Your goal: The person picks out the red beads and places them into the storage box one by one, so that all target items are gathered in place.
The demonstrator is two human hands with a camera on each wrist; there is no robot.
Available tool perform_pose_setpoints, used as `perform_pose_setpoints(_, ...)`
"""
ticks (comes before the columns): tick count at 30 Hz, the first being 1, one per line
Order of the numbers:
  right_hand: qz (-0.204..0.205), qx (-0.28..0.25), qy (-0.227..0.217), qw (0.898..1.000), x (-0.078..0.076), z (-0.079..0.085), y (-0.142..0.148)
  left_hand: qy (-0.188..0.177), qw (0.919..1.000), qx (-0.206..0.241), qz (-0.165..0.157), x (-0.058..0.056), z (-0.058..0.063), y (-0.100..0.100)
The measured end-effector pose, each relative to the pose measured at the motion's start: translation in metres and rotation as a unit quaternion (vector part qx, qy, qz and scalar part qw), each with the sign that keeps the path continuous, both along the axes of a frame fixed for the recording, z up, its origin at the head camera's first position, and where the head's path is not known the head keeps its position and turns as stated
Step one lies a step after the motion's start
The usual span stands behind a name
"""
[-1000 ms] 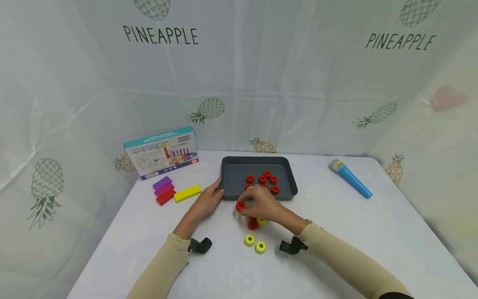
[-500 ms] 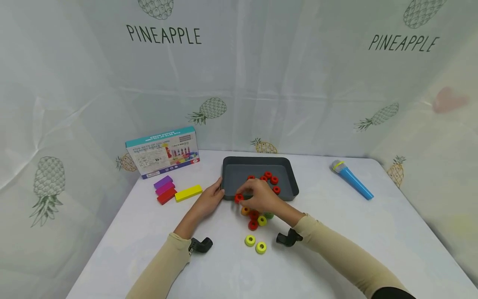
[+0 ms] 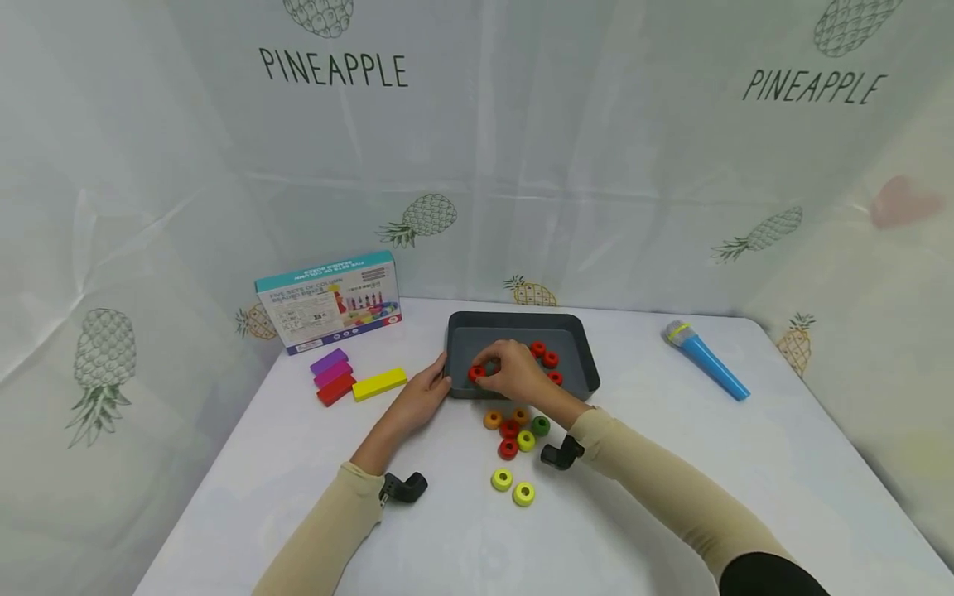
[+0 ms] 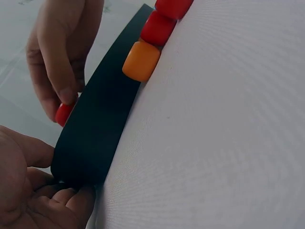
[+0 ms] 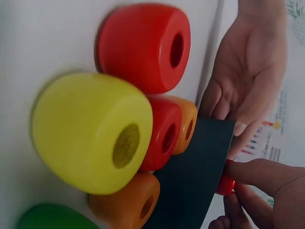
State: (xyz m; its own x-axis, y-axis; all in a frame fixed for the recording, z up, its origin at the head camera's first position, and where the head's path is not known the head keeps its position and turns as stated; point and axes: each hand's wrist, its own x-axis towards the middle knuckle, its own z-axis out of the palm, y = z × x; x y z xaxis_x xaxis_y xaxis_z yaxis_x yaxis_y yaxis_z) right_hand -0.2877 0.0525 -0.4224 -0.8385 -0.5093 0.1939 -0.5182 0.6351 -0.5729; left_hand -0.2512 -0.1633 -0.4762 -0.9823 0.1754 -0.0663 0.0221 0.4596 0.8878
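A dark grey tray (image 3: 589, 356) sits toward the back of the table with several red beads (image 3: 551, 359) inside. My left hand (image 3: 419, 401) grips its near left corner; in the left wrist view, thumb and curled fingers are around that corner. Over the tray's left part, my right hand (image 3: 517, 372) pinches a red bead (image 3: 477, 374) between thumb and finger. Just in front of the tray lie orange beads (image 3: 493, 420), red beads (image 3: 508, 449), a green bead (image 3: 540, 425) and a yellow bead (image 3: 525, 440). Two more yellow ones are nearer the person.
To the left are purple (image 3: 329, 361), magenta and red blocks, plus a yellow block (image 3: 379, 384). A printed toy box (image 3: 330, 303) stands behind them. A blue toy microphone (image 3: 708, 362) lies at the right. A pineapple-print curtain (image 3: 611, 165) hangs at the back.
My right hand has carried the red bead from in front of the tray, up past its near rim, to over its inside. The left hand stays at the tray's corner.
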Motion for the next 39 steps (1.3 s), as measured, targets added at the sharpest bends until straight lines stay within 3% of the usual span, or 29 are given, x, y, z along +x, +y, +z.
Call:
perform_pose_setpoints(20, -0.003, 0.059, -0.017, 0.998, -0.024, -0.016, -0.007, -0.006, 0.9998, -0.013, 0.015, -0.001, 0.002, 0.002)
perform_pose_setpoints(30, -0.006, 0.057, -0.022, 0.998, -0.023, -0.020, -0.006, -0.013, 0.9997, -0.014, 0.017, 0.001, 0.001, 0.004)
perform_pose_setpoints(39, -0.007, 0.036, -0.012, 0.999, -0.017, -0.014, 0.002, -0.017, 0.9994, -0.022, 0.020, 0.003, 0.005, 0.006)
